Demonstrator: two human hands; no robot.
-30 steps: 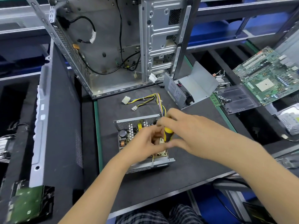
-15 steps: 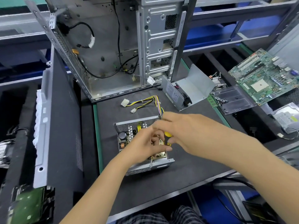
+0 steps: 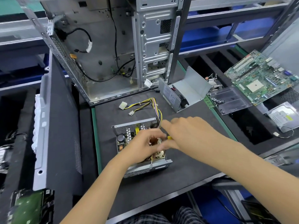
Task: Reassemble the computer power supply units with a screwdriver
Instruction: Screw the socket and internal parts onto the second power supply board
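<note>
Fingers of your right hand [image 3: 182, 135] curl around the yellow screwdriver handle [image 3: 169, 137], blurred. Your left hand [image 3: 144, 146] reaches into the open power supply [image 3: 129, 131]; its grip is too blurred to tell. That box sits mid-mat [image 3: 186, 167], its wire bundle [image 3: 145, 104] trailing toward the empty computer case [image 3: 103, 62]. A second power supply cover [image 3: 182, 91] stands nearby.

Both sets of fingers [image 3: 159, 136] work over the open power supply [image 3: 129, 138], whose metal walls hem them in below and to their left. Just beyond the fingertips the wire bundle [image 3: 152, 104] crosses the table [image 3: 186, 172]. Farther ahead the computer case [image 3: 100, 70] and the cover [image 3: 184, 92] block passage. Bare mat lies to their right and nearer the person.
</note>
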